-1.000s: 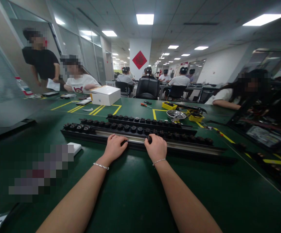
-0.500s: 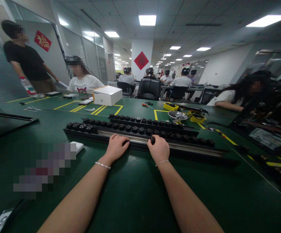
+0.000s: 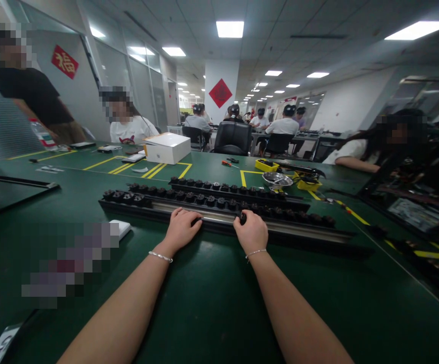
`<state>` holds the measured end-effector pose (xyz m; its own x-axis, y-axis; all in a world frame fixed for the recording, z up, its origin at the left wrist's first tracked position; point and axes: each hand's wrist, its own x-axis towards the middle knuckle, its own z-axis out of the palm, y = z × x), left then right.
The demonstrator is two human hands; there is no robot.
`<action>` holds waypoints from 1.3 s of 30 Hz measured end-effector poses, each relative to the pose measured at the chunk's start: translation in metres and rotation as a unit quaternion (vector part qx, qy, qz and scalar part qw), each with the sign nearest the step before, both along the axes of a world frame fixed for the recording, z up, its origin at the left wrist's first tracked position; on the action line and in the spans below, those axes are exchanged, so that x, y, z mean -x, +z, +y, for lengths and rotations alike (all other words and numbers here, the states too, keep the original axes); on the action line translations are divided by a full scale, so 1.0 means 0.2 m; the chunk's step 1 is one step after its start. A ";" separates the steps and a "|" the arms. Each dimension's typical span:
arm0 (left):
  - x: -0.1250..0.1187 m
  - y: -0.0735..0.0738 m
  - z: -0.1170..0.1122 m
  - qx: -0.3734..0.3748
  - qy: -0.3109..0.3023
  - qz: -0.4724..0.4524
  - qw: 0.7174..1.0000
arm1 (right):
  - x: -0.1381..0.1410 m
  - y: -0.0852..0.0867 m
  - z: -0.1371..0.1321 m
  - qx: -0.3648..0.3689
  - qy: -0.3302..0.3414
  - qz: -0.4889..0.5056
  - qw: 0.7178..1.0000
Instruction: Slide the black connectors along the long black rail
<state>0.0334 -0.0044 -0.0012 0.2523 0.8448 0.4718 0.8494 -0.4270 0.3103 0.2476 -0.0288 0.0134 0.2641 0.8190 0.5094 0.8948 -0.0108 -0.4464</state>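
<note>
A long black rail [image 3: 299,231] with a pale metal inner channel lies across the table in front of me. Several round-topped black socket modules [image 3: 128,197] sit in its left end. My left hand [image 3: 182,225] grips the rail near its middle, fingers over the channel and thumb along the near edge. Farther right, my right hand [image 3: 253,231] is closed around one small black socket module [image 3: 243,218] at the channel; the fingers partly hide it. Right behind lie two more black rails with rows of modules, a middle row [image 3: 200,200] and a back row [image 3: 234,190].
Beyond the rails stand a metal bowl [image 3: 277,180], yellow bins [image 3: 267,166] and a white box [image 3: 168,148]. An orange-handled screwdriver [image 3: 227,163] lies nearby. A dark frame [image 3: 14,189] is at left, a blurred-out object [image 3: 68,263] nearer. Other people sit or stand around.
My right hand has shifted slightly right along the rail with the socket module. My left hand stays in place. The standing person at left has leaned farther left.
</note>
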 end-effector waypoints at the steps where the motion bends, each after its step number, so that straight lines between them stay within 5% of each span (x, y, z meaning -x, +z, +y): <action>1: 0.00 0.00 0.00 -0.001 0.001 0.000 1.000 | 0.00 0.00 0.00 0.001 0.000 0.000 1.000; 20: 0.00 -0.02 0.01 -0.003 0.002 0.000 1.000 | -0.03 0.03 -0.02 0.035 -0.022 0.005 0.999; 26: 0.00 -0.02 0.02 -0.009 0.002 -0.002 1.000 | -0.09 0.04 -0.02 0.058 0.025 -0.039 0.997; 39: 0.00 0.00 0.00 -0.002 0.000 0.001 1.000 | -0.12 -0.01 -0.02 0.005 0.029 -0.039 0.999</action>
